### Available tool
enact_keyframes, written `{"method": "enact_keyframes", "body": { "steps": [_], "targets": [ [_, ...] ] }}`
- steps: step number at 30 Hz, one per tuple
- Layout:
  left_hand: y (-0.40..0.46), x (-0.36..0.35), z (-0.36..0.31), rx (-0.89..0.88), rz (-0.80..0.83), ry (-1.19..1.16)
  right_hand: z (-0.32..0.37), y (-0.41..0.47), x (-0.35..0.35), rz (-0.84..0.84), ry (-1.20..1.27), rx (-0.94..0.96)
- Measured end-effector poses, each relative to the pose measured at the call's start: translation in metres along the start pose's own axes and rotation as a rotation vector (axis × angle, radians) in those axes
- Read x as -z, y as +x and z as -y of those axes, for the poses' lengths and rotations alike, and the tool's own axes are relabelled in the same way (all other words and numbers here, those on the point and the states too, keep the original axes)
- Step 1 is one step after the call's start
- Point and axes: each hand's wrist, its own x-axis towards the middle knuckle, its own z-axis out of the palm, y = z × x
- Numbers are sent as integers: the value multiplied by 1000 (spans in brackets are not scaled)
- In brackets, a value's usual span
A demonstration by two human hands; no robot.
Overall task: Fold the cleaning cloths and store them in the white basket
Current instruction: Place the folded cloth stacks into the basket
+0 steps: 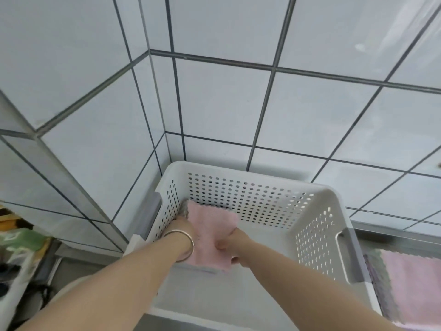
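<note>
A folded pink cleaning cloth [212,225] with a grey underside is held inside the white perforated basket [329,199], near its left wall. My left hand [182,224], a silver bangle on its wrist, holds the cloth's left side; its fingers are mostly hidden behind the cloth. My right hand [232,244] pinches the cloth's right edge. Another pink cloth [410,285] lies flat outside the basket, at the right.
White tiled walls with dark grout meet in a corner behind the basket. A grey handle [349,256] sits on the basket's right side. Cluttered items and a white bin [14,266] stand at the lower left.
</note>
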Motion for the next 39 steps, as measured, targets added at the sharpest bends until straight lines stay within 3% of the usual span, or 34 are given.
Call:
{"method": "enact_keyframes", "body": {
  "steps": [1, 2, 5, 7, 10, 12, 15, 18, 24, 32, 35, 39],
  "targets": [
    [-3, 0, 0, 36, -55, -124, 0, 0, 1, -25, 34, -6],
    [2, -3, 0, -3, 49, 125, -1, 0, 2, -47, 37, -11],
    [1, 3, -2, -113, 38, 411, 3, -5, 3, -69, -29, 34],
    [-2, 5, -4, -64, 29, 247, 6, -12, 7, -92, -112, 50],
    [-10, 8, -4, -82, -258, 41, 6, -23, 15, -227, -248, 149],
    [-15, 1, -4, -264, -412, 208, 4, -38, 19, -384, -513, 354],
    [-11, -19, -5, -307, -263, 361, -1, -46, 18, -427, -1029, 720],
    [18, -33, -1, -205, -103, 439, -6, -37, 15, -263, -1241, 736],
    [49, -43, 11, -139, -58, 444, -20, -5, 10, -99, -1282, 558],
    [49, -34, 2, -93, -3, 532, -21, 13, 14, -42, -1181, 538],
    [19, 6, -15, -180, -2, 448, -1, -3, 20, -73, -1218, 535],
    [-44, 48, -51, -362, -169, 575, 28, -62, 39, -198, -1149, 593]
  ]
}}
